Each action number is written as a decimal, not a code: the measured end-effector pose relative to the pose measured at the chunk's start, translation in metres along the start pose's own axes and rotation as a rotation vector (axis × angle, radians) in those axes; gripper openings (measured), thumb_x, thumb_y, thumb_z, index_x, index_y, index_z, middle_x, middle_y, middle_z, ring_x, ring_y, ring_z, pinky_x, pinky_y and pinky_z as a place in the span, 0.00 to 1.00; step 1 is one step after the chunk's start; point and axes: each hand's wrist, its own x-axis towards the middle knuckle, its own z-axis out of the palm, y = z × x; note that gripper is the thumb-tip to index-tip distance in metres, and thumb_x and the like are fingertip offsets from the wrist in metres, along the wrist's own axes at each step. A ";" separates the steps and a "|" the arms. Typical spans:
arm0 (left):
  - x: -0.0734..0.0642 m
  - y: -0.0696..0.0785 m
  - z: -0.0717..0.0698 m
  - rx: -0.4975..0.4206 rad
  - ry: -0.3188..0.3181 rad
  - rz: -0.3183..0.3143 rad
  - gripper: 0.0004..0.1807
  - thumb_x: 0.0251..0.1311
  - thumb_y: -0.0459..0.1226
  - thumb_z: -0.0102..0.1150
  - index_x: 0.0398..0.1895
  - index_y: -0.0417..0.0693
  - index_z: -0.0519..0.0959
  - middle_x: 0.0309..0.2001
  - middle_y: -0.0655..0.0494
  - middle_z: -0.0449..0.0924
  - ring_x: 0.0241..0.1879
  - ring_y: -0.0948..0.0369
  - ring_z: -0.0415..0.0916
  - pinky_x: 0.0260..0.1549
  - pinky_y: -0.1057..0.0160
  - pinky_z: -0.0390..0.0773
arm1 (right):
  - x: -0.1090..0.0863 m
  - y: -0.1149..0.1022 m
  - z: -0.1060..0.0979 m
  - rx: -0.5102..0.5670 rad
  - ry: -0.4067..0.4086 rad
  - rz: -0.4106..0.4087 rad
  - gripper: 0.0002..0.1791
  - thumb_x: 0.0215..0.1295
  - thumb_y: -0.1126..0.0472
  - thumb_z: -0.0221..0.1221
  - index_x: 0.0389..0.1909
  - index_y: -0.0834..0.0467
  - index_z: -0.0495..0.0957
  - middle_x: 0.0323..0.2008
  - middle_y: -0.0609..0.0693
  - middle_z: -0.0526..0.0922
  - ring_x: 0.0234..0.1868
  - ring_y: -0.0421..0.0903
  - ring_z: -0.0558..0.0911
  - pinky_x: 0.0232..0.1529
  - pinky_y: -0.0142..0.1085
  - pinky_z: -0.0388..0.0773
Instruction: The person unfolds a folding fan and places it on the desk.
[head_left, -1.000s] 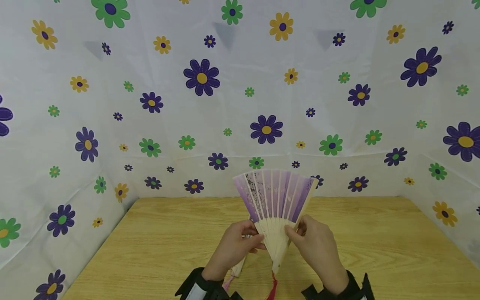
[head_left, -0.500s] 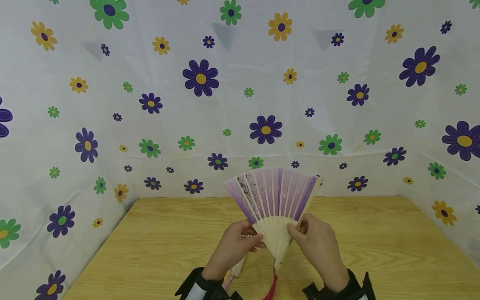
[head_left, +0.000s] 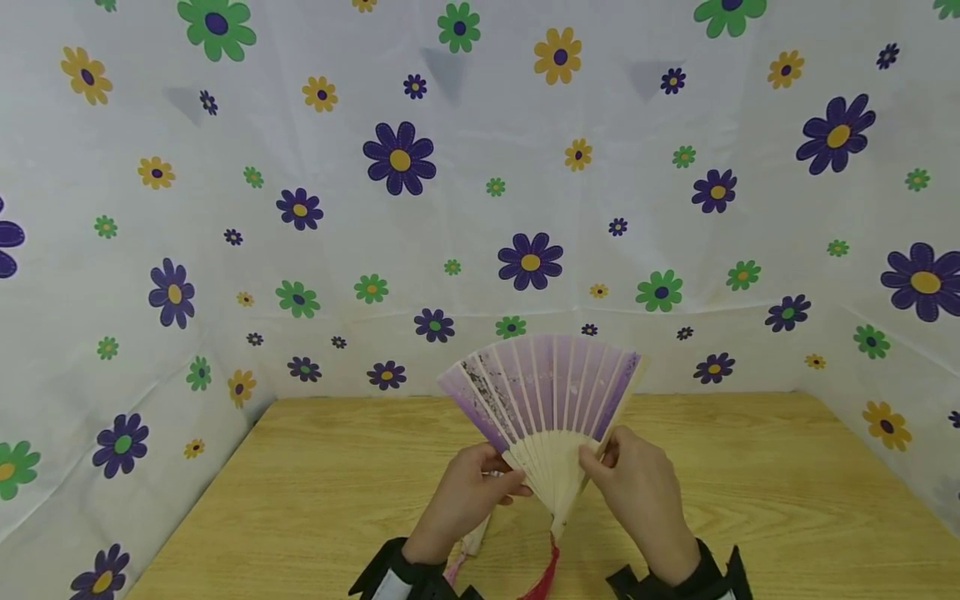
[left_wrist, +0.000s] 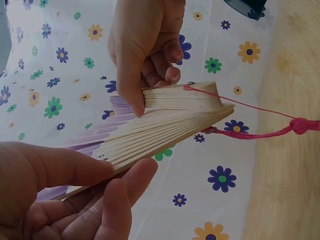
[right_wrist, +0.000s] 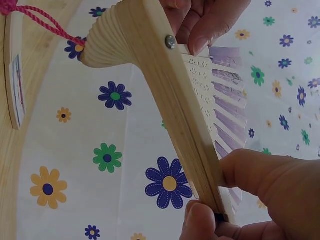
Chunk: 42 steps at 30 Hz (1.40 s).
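A purple folding fan (head_left: 555,392) with pale wooden ribs is spread partway, held upright over the table between both hands. My left hand (head_left: 476,490) pinches its left outer rib between thumb and fingers. At the opposite side, my right hand (head_left: 639,492) pinches the thicker stack of ribs and guard stick. The left wrist view shows the ribs (left_wrist: 150,135) fanning out from the pivot. A metal rivet (right_wrist: 170,42) marks that pivot in the right wrist view. From the pivot end hangs a red tassel (head_left: 546,575).
A slim wooden piece (head_left: 475,537) with a pink tassel (head_left: 454,568) lies on the wood-grain table (head_left: 300,492), partly hidden behind my left hand and wrist. White cloth (head_left: 465,225) printed with flowers encloses the back and sides.
The fan has spread wider, its left edge swinging outward to the left. Its pivot has shifted slightly right and up, and the tassel swings left. Both hands keep their grip.
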 end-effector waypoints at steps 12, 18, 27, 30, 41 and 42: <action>0.000 0.001 -0.001 -0.007 0.007 0.010 0.15 0.63 0.26 0.56 0.51 0.23 0.75 0.37 0.29 0.84 0.34 0.43 0.84 0.33 0.42 0.84 | 0.001 0.002 -0.003 0.001 -0.009 0.019 0.13 0.55 0.62 0.64 0.19 0.62 0.72 0.12 0.49 0.72 0.12 0.39 0.63 0.13 0.30 0.57; 0.000 0.001 -0.002 -0.003 0.006 0.001 0.15 0.64 0.27 0.56 0.51 0.24 0.75 0.38 0.30 0.84 0.35 0.45 0.84 0.33 0.48 0.86 | 0.002 0.003 -0.003 0.012 -0.014 0.029 0.12 0.56 0.61 0.64 0.20 0.63 0.74 0.13 0.49 0.73 0.12 0.39 0.63 0.13 0.30 0.57; 0.000 0.000 -0.003 -0.009 0.034 0.001 0.13 0.64 0.26 0.55 0.49 0.24 0.77 0.38 0.30 0.84 0.34 0.46 0.85 0.33 0.47 0.85 | 0.002 0.003 -0.005 0.032 -0.014 0.035 0.13 0.57 0.60 0.65 0.20 0.63 0.76 0.13 0.50 0.75 0.12 0.39 0.64 0.13 0.31 0.59; -0.002 0.000 -0.004 -0.010 0.038 0.002 0.13 0.65 0.26 0.55 0.49 0.24 0.77 0.38 0.30 0.85 0.34 0.46 0.85 0.34 0.48 0.85 | 0.000 0.003 -0.004 0.036 -0.009 0.034 0.13 0.58 0.60 0.65 0.20 0.64 0.77 0.13 0.51 0.76 0.12 0.40 0.64 0.13 0.31 0.60; -0.007 -0.002 -0.003 -0.018 0.042 0.011 0.12 0.64 0.26 0.54 0.47 0.23 0.77 0.36 0.29 0.85 0.34 0.45 0.84 0.35 0.41 0.83 | -0.005 0.005 -0.002 0.032 0.014 0.038 0.13 0.57 0.60 0.64 0.20 0.64 0.76 0.14 0.51 0.77 0.13 0.40 0.66 0.13 0.32 0.61; -0.008 -0.002 -0.003 -0.018 0.043 0.014 0.11 0.64 0.26 0.54 0.46 0.23 0.77 0.36 0.29 0.85 0.34 0.45 0.84 0.35 0.41 0.83 | -0.006 0.005 -0.001 0.033 0.014 0.039 0.13 0.57 0.60 0.64 0.20 0.64 0.77 0.14 0.51 0.77 0.13 0.40 0.66 0.13 0.32 0.61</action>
